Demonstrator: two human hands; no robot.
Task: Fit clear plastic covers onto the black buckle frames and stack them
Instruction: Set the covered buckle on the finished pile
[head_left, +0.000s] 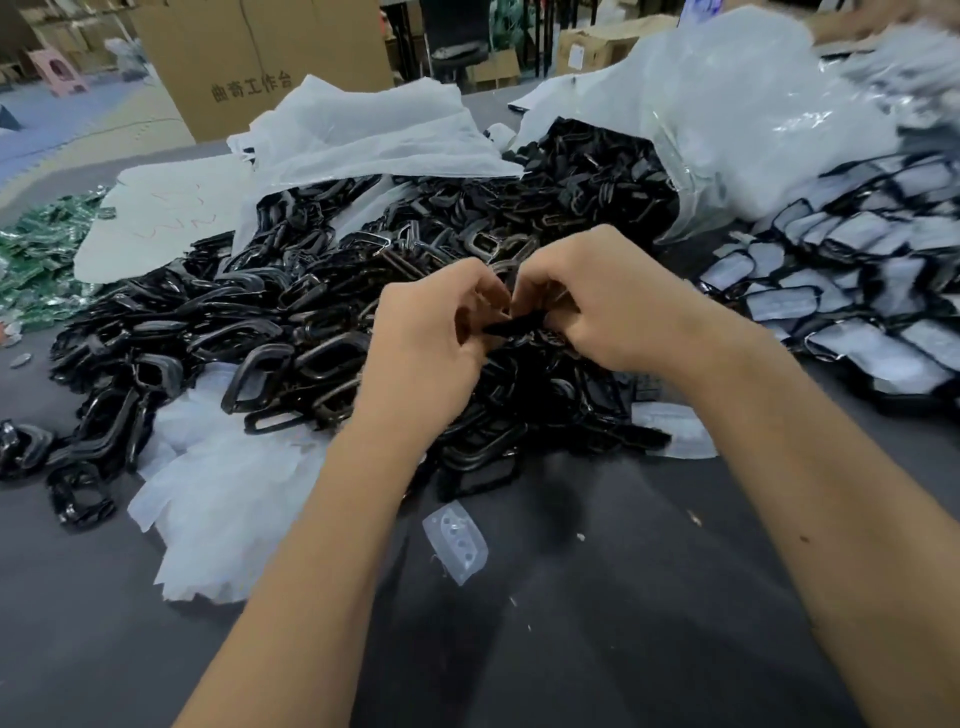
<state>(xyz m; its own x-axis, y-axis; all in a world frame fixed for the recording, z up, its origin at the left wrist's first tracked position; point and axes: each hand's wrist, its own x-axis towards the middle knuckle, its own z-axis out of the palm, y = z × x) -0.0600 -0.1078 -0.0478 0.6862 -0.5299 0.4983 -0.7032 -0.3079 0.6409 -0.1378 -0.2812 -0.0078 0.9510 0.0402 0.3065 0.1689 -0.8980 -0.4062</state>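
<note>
A big heap of black buckle frames covers the middle of the grey table. Over the heap my left hand and my right hand meet, fingers curled, and both pinch one black buckle frame between them. Whether a cover sits on it is hidden by my fingers. A single clear plastic cover with a row of holes lies on the table nearer to me. At the right, rows of frames fitted with covers lie overlapped.
Clear plastic bags spill more frames at the back. White plastic sheets lie at the left under the heap. Green packets sit at the far left edge. Cardboard boxes stand behind the table.
</note>
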